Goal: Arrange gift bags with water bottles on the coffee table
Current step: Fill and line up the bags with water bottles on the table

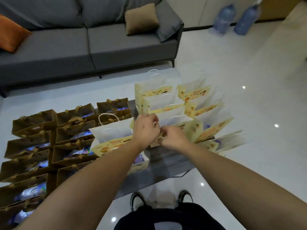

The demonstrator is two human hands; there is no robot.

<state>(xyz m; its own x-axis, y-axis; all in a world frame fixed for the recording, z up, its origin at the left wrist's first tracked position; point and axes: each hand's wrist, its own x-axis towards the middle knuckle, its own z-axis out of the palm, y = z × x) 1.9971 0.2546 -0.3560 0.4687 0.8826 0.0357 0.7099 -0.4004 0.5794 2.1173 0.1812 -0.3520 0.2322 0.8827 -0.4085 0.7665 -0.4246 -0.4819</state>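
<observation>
Both hands meet over the middle of the grey coffee table [167,161]. My left hand [145,128] and my right hand [172,136] each pinch a handle of a brown gift bag [156,142], mostly hidden under them. Several brown gift bags [41,143] stand in rows on the left, with blue-labelled water bottles [79,152] showing inside. Several yellow and white printed gift bags [166,100] stand in rows on the right, and another yellow bag [113,138] stands just left of my left hand.
A grey sofa [103,42] with a tan cushion [141,19] and an orange cushion [11,34] stands beyond the table. Two large blue water jugs [224,19] stand by the far wall. My shoes [137,201] are on the white tiled floor at the table's near edge.
</observation>
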